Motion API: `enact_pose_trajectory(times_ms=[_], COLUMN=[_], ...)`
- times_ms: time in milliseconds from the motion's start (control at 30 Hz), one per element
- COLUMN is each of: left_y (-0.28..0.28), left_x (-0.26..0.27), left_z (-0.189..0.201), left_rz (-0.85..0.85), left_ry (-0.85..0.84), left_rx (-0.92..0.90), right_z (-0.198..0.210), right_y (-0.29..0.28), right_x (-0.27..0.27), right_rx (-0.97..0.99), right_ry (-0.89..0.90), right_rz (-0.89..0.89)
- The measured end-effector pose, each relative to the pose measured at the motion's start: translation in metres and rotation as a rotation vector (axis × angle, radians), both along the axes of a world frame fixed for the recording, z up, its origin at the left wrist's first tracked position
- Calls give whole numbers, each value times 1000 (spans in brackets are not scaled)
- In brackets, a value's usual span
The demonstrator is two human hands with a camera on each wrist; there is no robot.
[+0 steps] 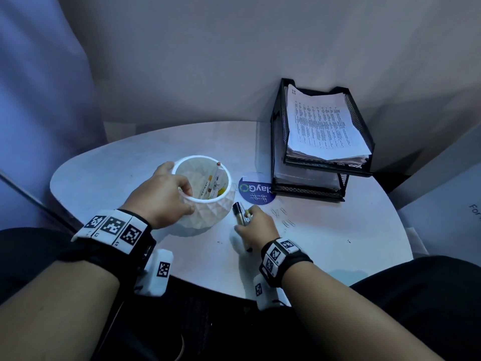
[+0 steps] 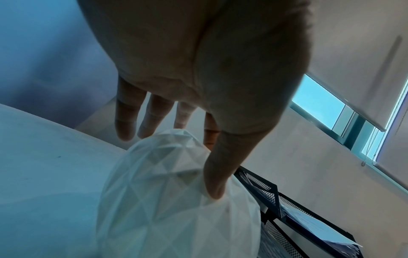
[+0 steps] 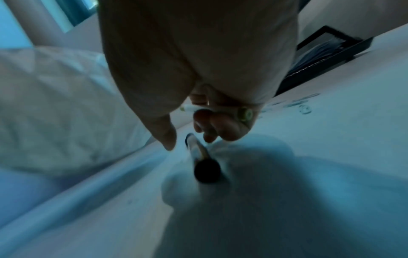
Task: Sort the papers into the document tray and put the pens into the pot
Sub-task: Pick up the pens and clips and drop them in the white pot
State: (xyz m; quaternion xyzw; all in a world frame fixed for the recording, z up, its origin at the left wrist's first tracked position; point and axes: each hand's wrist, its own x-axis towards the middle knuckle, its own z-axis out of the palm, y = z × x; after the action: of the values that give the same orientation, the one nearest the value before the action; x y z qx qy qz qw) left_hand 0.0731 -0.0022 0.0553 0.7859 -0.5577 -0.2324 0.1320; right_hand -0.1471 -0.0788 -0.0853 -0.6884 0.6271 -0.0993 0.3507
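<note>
A white faceted pot (image 1: 208, 217) stands on the round table (image 1: 338, 230) with several pens (image 1: 213, 183) upright inside. My left hand (image 1: 187, 199) grips its near-left rim, one finger hooked inside. In the left wrist view its thumb (image 2: 216, 174) presses the pot's wall (image 2: 165, 209). Just right of the pot, my right hand (image 1: 246, 220) holds a black-capped marker (image 1: 238, 213) and a pen with a green end (image 3: 220, 110) low over the table. The marker (image 3: 199, 157) points back towards the wrist. A printed paper stack (image 1: 322, 123) lies in the top tier of the black mesh document tray (image 1: 276, 142).
A blue round sticker (image 1: 256, 190) lies between the pot and the tray. Several paper clips (image 1: 283, 217) are scattered right of my right hand. The tray stands at the back right against the wall. Bare tabletop lies to the right and at the front.
</note>
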Motion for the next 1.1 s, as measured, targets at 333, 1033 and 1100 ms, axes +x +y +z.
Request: enact_pose_trajectory(times_ms=[333,1033,1100], left_y=[5,12,9], left_x=[-2,-32,-32], left_z=[1,-1,-1], left_rz=[-37,-134,-103], left_ry=[-15,-5,19], left_rx=[11,-94,-125], right_z=[44,135,124], right_y=[-26,-27,-37], right_x=[-13,-4,-21], right_rx=[108,-50,-94], right_ry=[-518,-1330,-1218], right_rz=[-340,-513,-598])
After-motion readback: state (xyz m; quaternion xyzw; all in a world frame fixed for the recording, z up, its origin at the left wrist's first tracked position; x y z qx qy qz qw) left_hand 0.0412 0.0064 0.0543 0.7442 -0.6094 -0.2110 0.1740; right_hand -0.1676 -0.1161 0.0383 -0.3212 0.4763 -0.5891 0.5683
